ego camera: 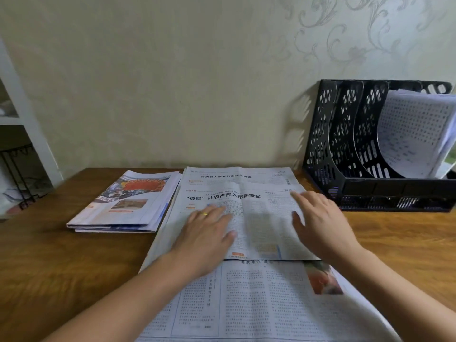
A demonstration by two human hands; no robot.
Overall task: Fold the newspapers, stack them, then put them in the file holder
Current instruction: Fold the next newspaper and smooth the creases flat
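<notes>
Both hands flatten a folded newspaper [243,213] at the centre of a wooden desk [394,243]. The left hand [209,228] and right hand [318,218] lie palm-down with fingers straight and spread, gripping nothing, apparently to press the crease. A larger unfolded sheet [259,299] lies beneath, at six o'clock. The stack of folded newspapers [125,203] waits at ten o'clock; the black file holder [345,149], already holding papers in its right-hand slot, stands at two o'clock against the wall.
</notes>
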